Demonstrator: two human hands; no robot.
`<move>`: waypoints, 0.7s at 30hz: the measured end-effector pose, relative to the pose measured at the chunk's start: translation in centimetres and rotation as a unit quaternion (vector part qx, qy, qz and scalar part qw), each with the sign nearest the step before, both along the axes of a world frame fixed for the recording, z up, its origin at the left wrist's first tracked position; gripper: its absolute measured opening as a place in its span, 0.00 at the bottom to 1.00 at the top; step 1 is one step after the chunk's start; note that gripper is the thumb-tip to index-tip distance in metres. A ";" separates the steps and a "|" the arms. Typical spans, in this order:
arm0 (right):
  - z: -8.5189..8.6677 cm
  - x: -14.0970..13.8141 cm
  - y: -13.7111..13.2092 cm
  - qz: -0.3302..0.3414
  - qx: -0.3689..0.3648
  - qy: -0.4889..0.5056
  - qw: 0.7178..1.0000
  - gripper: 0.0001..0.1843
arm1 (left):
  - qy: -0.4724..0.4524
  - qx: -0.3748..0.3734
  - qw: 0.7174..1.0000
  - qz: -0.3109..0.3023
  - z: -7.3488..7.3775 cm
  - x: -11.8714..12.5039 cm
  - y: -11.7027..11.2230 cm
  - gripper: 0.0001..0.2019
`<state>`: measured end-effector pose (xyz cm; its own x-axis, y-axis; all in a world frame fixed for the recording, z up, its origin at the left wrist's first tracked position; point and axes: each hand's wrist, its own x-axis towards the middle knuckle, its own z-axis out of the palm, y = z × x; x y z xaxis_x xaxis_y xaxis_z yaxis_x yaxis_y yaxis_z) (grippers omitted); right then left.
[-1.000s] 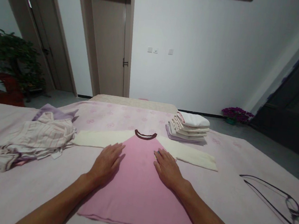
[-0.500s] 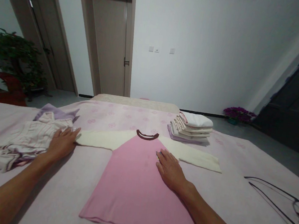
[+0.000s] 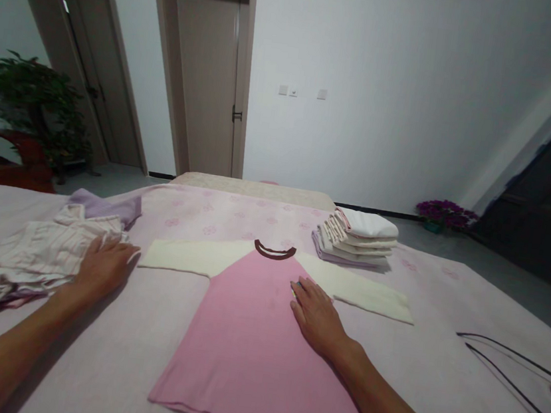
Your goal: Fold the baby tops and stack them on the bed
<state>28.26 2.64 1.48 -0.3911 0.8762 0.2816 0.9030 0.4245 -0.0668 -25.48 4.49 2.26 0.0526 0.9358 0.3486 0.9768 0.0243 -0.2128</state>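
A pink long-sleeved shirt with cream sleeves and a dark red collar lies flat, its neck pointing away from me. My right hand rests palm down on its upper right chest, fingers stretched out. On the left, my left hand lies with extended fingers against a crumpled heap of striped white clothes, just beyond the end of the left sleeve. A purple garment shows at the back of that heap. Folded clothes form a neat stack behind the right sleeve.
A pale pink flowered sheet covers the surface under everything. Dark-framed glasses lie at the right. Beyond the far edge are a beige padded piece, doors and a wall; a red wooden chair and a plant stand at far left.
My left hand has moved slightly left, off the sleeve end, and the striped heap has shifted left with it. The right hand stays on the shirt. The view has turned a little.
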 end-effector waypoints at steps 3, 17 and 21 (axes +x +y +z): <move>-0.1 0.0 0.0 -0.001 -0.003 0.006 1.000 0.25 | -0.066 -0.024 0.996 -0.051 -0.1 4.3 1.1 0.21; 0.3 -0.2 -0.2 -0.003 -0.004 0.013 1.000 0.24 | -0.150 -0.147 0.942 -0.262 -1.7 22.6 9.3 0.30; 0.2 -0.1 -0.1 -0.005 -0.003 0.008 1.000 0.24 | -0.142 -0.157 0.954 -0.212 -2.3 21.2 10.5 0.32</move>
